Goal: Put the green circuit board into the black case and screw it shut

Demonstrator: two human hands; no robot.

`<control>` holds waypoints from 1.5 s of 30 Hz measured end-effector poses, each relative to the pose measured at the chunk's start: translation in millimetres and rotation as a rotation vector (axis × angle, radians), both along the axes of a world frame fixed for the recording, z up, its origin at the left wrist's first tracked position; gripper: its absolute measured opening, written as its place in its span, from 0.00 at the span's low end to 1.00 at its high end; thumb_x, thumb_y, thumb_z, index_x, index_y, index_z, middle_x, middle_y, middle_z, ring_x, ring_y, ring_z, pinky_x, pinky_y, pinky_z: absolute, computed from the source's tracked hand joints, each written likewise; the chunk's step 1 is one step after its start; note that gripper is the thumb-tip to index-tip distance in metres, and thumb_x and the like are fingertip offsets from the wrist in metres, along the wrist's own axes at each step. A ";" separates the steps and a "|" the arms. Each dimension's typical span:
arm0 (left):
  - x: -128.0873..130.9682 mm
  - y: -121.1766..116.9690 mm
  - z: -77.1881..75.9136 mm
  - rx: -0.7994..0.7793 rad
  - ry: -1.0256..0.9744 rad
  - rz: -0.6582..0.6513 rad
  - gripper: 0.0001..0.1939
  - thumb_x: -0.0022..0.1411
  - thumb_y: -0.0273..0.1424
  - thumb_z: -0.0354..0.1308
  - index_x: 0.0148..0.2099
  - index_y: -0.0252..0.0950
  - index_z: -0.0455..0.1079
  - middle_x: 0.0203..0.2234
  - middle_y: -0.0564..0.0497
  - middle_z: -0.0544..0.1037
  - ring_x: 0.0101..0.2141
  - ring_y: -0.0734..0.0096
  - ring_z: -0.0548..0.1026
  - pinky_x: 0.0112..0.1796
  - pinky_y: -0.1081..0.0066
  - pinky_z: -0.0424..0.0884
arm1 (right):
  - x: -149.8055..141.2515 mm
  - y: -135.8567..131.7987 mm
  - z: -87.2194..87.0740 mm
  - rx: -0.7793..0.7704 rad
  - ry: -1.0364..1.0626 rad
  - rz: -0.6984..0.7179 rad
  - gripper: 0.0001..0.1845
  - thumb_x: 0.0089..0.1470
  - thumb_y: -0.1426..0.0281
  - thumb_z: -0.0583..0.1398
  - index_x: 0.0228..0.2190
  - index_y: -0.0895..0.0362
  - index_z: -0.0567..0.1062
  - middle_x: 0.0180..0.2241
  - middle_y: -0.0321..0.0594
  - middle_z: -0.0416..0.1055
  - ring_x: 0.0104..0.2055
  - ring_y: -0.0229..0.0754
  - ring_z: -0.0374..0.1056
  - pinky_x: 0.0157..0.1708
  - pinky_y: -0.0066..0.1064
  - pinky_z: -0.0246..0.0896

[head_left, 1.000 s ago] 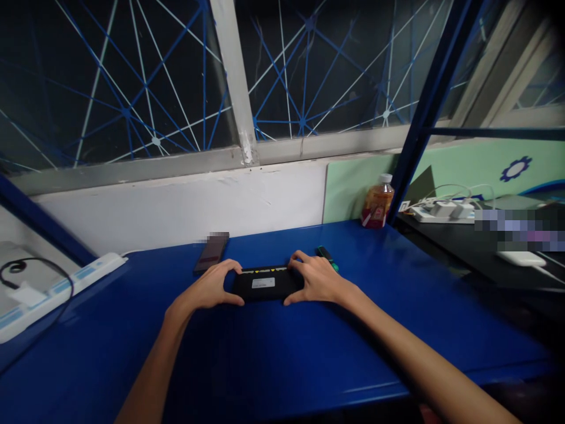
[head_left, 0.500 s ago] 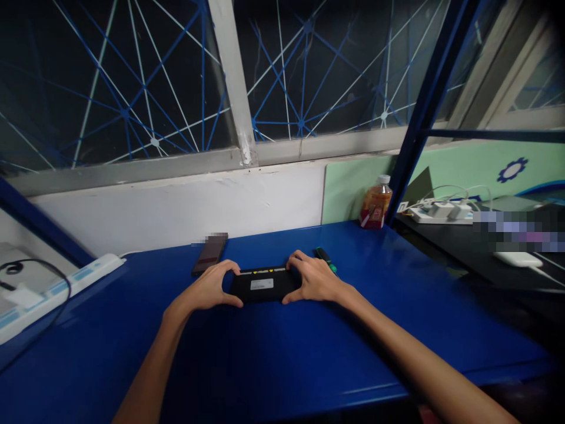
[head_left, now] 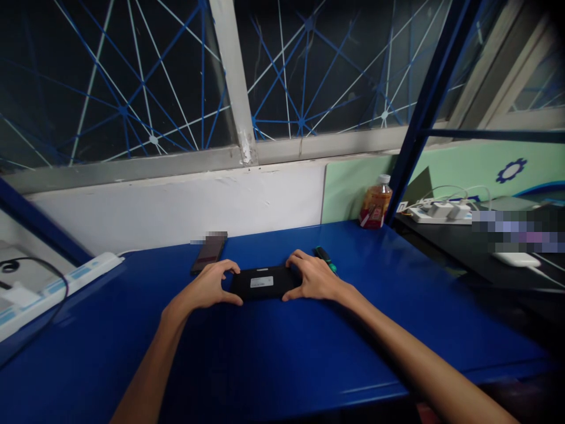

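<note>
A flat black electronic box [head_left: 247, 290] with a pale label [head_left: 262, 282] on its upper face is between my two hands, over the blue table. My left hand [head_left: 212, 285] grips its left end, the thumb at the near edge and the fingers at the far edge. At the right end, my right hand [head_left: 311, 277] holds it in the same way. A small light strip shows on the box's far edge. A screwdriver [head_left: 325, 258] with a black and green handle lies just beyond my right hand. Behind my left hand rests a dark phone [head_left: 210, 252].
The blue table [head_left: 273, 365] meets a white wall and window. A drink bottle [head_left: 376, 201] stands at its back right corner, by a blue post [head_left: 408, 153]. On the left lies a white power strip [head_left: 83, 280] with a black cable. Another power strip [head_left: 441, 212] sits on the dark right-hand table.
The row of pale and yellow marks along the box's far edge no longer shows; a single short light strip is there now. Both hands keep nearly the same place and grip.
</note>
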State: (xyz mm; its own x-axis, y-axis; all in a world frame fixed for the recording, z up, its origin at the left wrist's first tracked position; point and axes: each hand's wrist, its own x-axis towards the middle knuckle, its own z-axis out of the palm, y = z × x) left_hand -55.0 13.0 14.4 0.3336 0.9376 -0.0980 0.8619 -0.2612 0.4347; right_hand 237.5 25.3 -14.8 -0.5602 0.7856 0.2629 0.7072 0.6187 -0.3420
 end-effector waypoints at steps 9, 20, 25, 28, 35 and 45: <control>1.2 -0.6 2.2 0.015 -0.002 -0.015 0.32 0.38 0.47 0.69 0.46 0.40 0.71 0.51 0.46 0.72 0.41 0.54 0.74 0.40 0.59 0.71 | 0.0 -0.4 -1.1 0.043 -0.042 0.001 0.40 0.36 0.42 0.65 0.43 0.58 0.71 0.44 0.45 0.68 0.36 0.48 0.70 0.31 0.34 0.60; 0.6 -2.1 9.1 0.008 0.058 -0.066 0.32 0.42 0.47 0.68 0.50 0.39 0.74 0.55 0.46 0.72 0.52 0.51 0.70 0.53 0.56 0.63 | 0.4 0.0 -2.6 0.018 -0.050 0.025 0.42 0.35 0.40 0.64 0.44 0.57 0.71 0.44 0.45 0.67 0.36 0.48 0.70 0.32 0.35 0.60; 0.3 -2.4 9.6 0.009 0.044 -0.072 0.30 0.41 0.45 0.68 0.48 0.38 0.74 0.54 0.45 0.72 0.51 0.52 0.70 0.52 0.56 0.64 | 0.9 -0.4 -2.7 0.040 -0.050 0.043 0.40 0.37 0.41 0.63 0.43 0.58 0.71 0.45 0.45 0.67 0.36 0.47 0.69 0.31 0.35 0.59; -1.9 -1.3 5.7 -0.010 -0.018 -0.073 0.28 0.40 0.44 0.68 0.45 0.37 0.73 0.53 0.45 0.71 0.48 0.55 0.71 0.46 0.60 0.68 | 0.8 -0.1 -2.3 0.024 -0.045 0.044 0.39 0.35 0.41 0.64 0.41 0.57 0.71 0.43 0.44 0.67 0.35 0.46 0.68 0.30 0.34 0.57; -7.7 1.4 -2.9 0.002 -0.047 -0.092 0.28 0.40 0.44 0.69 0.43 0.39 0.68 0.49 0.48 0.70 0.47 0.58 0.69 0.44 0.63 0.68 | 0.3 0.3 -2.4 0.021 -0.026 0.046 0.38 0.34 0.42 0.66 0.39 0.56 0.69 0.41 0.41 0.67 0.33 0.43 0.66 0.28 0.32 0.54; -3.5 -1.3 2.8 0.012 -0.064 -0.081 0.26 0.39 0.44 0.70 0.40 0.40 0.68 0.47 0.50 0.72 0.46 0.60 0.70 0.45 0.63 0.68 | -0.3 2.1 -3.4 -0.018 -0.001 0.036 0.39 0.32 0.43 0.67 0.40 0.55 0.68 0.41 0.39 0.65 0.32 0.42 0.65 0.28 0.31 0.53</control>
State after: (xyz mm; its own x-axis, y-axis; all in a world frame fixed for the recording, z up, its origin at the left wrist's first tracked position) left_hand -58.6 11.7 17.2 0.4134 0.9084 -0.0632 0.8084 -0.3342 0.4845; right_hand 237.3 27.4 -18.2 -0.5884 0.7695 0.2483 0.6851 0.6375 -0.3523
